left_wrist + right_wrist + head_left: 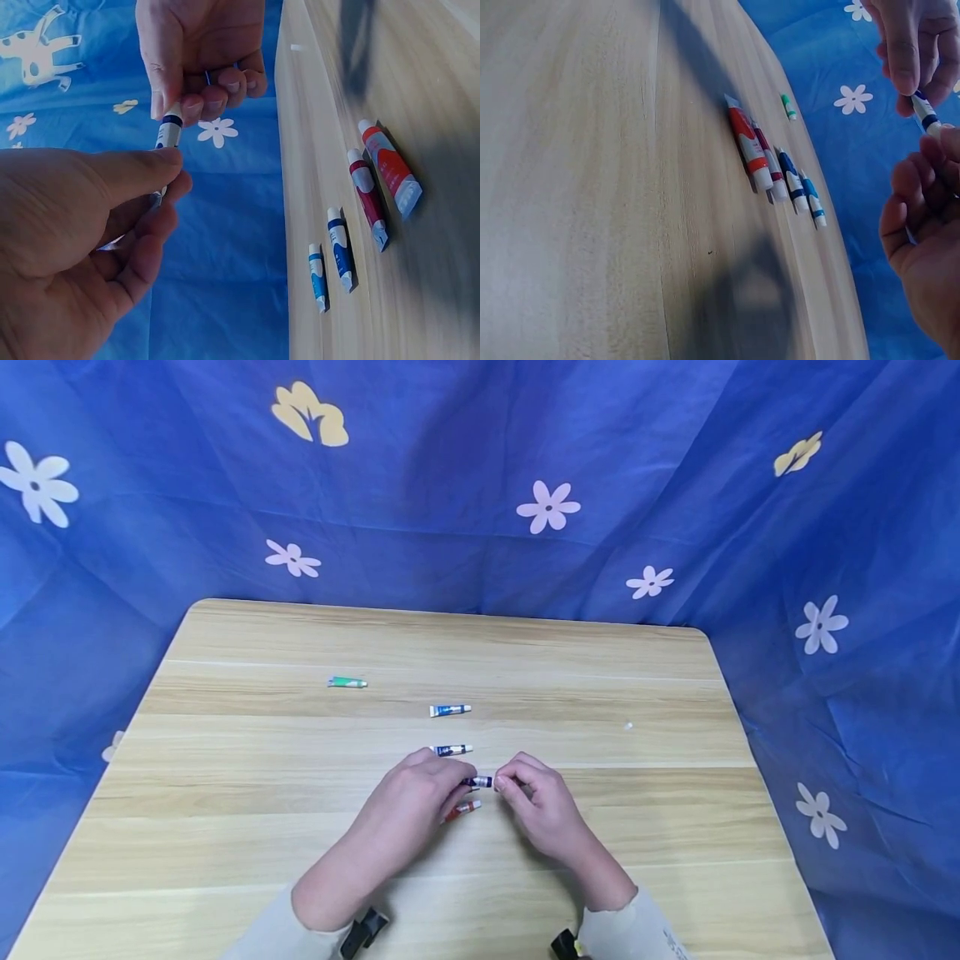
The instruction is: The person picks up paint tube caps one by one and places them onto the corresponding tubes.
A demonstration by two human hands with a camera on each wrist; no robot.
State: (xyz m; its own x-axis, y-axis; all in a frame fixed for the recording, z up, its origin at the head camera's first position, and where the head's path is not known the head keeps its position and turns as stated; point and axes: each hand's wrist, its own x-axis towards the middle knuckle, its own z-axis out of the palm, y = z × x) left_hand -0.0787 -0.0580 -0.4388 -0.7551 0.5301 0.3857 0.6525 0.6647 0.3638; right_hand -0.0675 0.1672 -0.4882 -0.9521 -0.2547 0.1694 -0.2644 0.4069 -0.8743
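Observation:
Over the table, my left hand holds a small white paint tube with a dark blue band between thumb and fingers. My right hand pinches the tube's white cap end between thumb and forefinger, its other fingers curled. Below the hands lie a red-orange paint tube and a dark red one, side by side; the left hand partly covers them in the head view. Just beyond are a dark blue tube and a lighter blue tube.
A green tube lies apart at the far left of the wooden table. Toward the right sits a tiny white piece. Blue flowered cloth hangs behind and beside the table.

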